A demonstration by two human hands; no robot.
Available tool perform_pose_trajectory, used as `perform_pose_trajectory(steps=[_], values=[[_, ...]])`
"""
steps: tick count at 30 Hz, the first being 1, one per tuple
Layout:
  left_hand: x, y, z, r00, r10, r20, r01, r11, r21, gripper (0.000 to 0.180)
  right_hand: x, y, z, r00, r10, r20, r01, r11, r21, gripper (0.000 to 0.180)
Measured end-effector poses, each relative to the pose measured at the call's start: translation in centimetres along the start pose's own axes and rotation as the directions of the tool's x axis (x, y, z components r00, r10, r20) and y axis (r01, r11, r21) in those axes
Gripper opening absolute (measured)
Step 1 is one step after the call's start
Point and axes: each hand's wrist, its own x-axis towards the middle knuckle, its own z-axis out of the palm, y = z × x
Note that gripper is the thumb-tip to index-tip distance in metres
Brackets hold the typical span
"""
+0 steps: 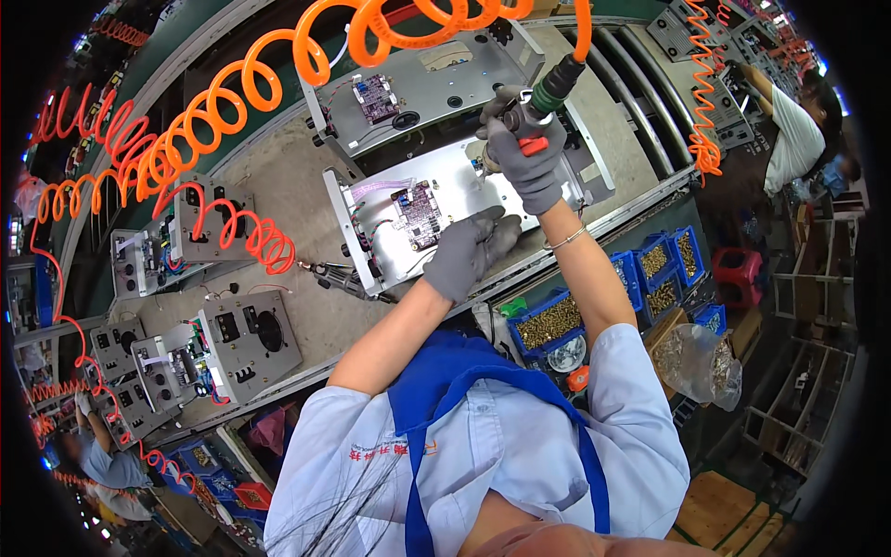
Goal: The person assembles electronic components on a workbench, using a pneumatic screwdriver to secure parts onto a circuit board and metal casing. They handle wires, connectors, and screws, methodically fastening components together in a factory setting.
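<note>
My right hand [529,162], in a grey glove, is wrapped round an air-powered driver [555,85] with a green collar and a red lever. An orange coiled hose [264,79] runs from its end. The tool is over the right half of a metal chassis [459,181] lying on the bench; its tip is hard to make out. My left hand [473,249], also gloved, rests on the near edge of that chassis, fingers stretched out to the right. Left of it, a small purple circuit board [417,215] with wires sits on the metal.
Behind stands another chassis [432,79] with a similar board. Further units [251,342] and a second air tool [339,277] on a red coiled hose are at left. Blue bins [548,325] of brass-coloured fasteners line the near right edge. Rollers [640,97] lie beyond; co-workers [798,135] are at both sides.
</note>
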Motion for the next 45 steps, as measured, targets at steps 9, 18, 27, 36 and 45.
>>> perform_pose_trajectory(steps=[9,18,27,36,45], values=[[-7.0,4.2,5.5,0.995,0.098,-0.028,-0.073,0.878,0.473,0.051,-0.5,0.9,0.2,0.998,0.046,0.047,-0.040,0.992,-0.123,0.024],[-6.3,10.1,8.8,0.972,0.232,-0.040,-0.163,0.785,0.598,0.030,2.4,-3.5,0.4,0.997,0.012,0.080,-0.011,1.000,-0.013,0.023],[5.0,19.7,7.9,0.966,0.255,-0.040,-0.196,0.826,0.528,0.034,11.2,-8.4,3.4,0.970,-0.170,-0.177,0.222,0.913,0.343,0.034],[8.5,21.7,9.3,0.989,0.085,-0.118,-0.048,0.957,0.287,0.028,13.8,-4.3,5.0,0.948,-0.120,-0.295,0.233,0.893,0.384,0.029],[9.9,24.4,9.8,0.982,0.160,-0.103,-0.129,0.957,0.259,0.034,16.5,-0.9,5.3,0.934,0.033,-0.355,0.159,0.852,0.499,0.017]])
